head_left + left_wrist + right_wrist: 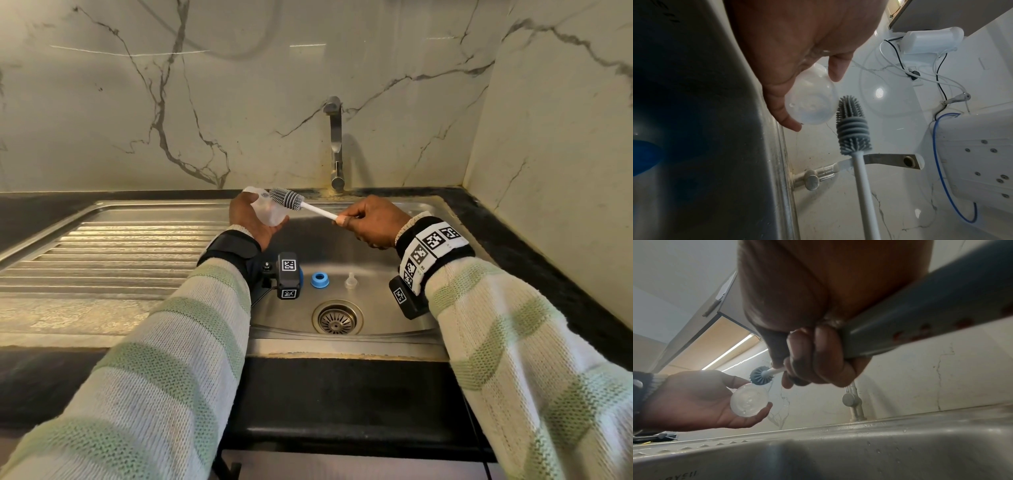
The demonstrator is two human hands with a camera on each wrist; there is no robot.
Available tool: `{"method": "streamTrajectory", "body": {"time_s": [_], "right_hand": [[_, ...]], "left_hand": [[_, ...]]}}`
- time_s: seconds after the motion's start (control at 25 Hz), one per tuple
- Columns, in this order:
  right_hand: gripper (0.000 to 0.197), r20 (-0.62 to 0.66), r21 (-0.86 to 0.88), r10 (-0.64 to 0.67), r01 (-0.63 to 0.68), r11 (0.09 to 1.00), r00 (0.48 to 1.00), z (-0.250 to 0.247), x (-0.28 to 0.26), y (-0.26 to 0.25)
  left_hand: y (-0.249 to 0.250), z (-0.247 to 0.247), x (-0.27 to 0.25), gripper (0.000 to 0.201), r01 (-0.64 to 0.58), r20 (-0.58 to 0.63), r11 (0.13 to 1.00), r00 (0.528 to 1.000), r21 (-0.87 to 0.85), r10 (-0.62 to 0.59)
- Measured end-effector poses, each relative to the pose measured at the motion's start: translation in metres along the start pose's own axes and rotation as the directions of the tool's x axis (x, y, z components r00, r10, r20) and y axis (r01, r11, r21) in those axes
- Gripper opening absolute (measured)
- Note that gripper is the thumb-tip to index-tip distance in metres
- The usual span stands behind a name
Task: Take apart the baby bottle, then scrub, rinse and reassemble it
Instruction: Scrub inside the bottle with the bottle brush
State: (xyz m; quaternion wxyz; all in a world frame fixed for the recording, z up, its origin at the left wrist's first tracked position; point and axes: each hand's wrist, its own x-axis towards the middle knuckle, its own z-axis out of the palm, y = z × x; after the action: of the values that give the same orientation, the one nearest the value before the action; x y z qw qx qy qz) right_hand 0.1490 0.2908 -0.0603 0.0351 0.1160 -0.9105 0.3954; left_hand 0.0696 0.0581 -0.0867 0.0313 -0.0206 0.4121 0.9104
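Holding the clear plastic bottle body (268, 213) sideways above the sink basin (383, 291), left hand (251, 219) cups it from below, palm up, fingers and thumb curled round its smooth translucent wall; round flat base of it faces the right wrist view (749, 402), droplets on it. Right hand (371, 224) closed in a fist-like pinch on the thin white rod handle of the bottle brush (301, 202), thumb and curled fingers (818, 356) wrapped on it. Brush head is grey silicone, ribbed discs in the middle, short stubby bristles at both ends (852, 126), lying just beside the bottle, touching or nearly so, cannot tell which; head is outside the bottle. Down on the brushed steel basin floor: blue plastic screw ring (320, 279), round and open in the centre, and near it a small clear soft teat (350, 281) standing upright, both apart from each other, above the round slotted drain strainer (337, 318). Ridged steel drainboard (113, 253) to the left. Chrome tap (335, 144) upright behind basin against glossy veined marble-look wall (205, 102). Striped knit sleeves (191, 342) on both arms, black wrist straps with cameras
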Motion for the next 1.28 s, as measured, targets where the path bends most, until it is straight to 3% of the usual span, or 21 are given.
{"method": "streamTrajectory", "body": {"time_s": [0.24, 0.36, 0.6, 0.72, 0.92, 1.12, 1.28], "right_hand": [[0.022, -0.028, -0.056, 0.014, -0.015, 0.998, 1.0, -0.0026, 0.0005, 0.0012], [0.021, 0.006, 0.013, 0.045, -0.045, 0.999, 0.999, -0.0018, -0.0004, 0.0028], [0.019, 0.039, -0.067, 0.096, -0.093, 0.993, 0.995, -0.0066, -0.0009, 0.005], [0.017, 0.113, -0.094, 0.107, -0.097, 0.991, 0.988, -0.0074, -0.0039, 0.0041], [0.021, 0.027, -0.076, 0.078, -0.076, 0.994, 0.997, -0.0078, 0.0009, 0.0028], [0.023, 0.047, -0.053, 0.029, -0.026, 0.998, 0.998, -0.0016, 0.0, 0.0008], [0.021, 0.06, -0.106, 0.08, -0.073, 0.992, 0.995, -0.0074, -0.0027, 0.0021]], "left_hand": [[-0.0003, 0.0024, 0.0075, 0.016, -0.049, -0.134, 0.994, 0.989, 0.093, 0.061], [0.0022, 0.0018, 0.0076, 0.01, -0.028, -0.104, 0.997, 0.994, 0.072, 0.035], [0.0015, -0.0012, 0.0094, 0.048, -0.11, -0.15, 0.994, 0.983, -0.008, 0.108], [0.0042, -0.0003, 0.0082, 0.048, -0.125, -0.179, 0.992, 0.977, -0.019, 0.12], [0.0009, -0.0003, 0.0066, 0.048, -0.092, -0.175, 0.995, 0.98, 0.028, 0.096], [0.0005, -0.0021, 0.0058, 0.047, -0.112, -0.147, 0.994, 0.983, 0.016, 0.113], [-0.0035, -0.0022, 0.0047, 0.049, -0.076, -0.125, 0.993, 0.988, 0.085, 0.086]]}}
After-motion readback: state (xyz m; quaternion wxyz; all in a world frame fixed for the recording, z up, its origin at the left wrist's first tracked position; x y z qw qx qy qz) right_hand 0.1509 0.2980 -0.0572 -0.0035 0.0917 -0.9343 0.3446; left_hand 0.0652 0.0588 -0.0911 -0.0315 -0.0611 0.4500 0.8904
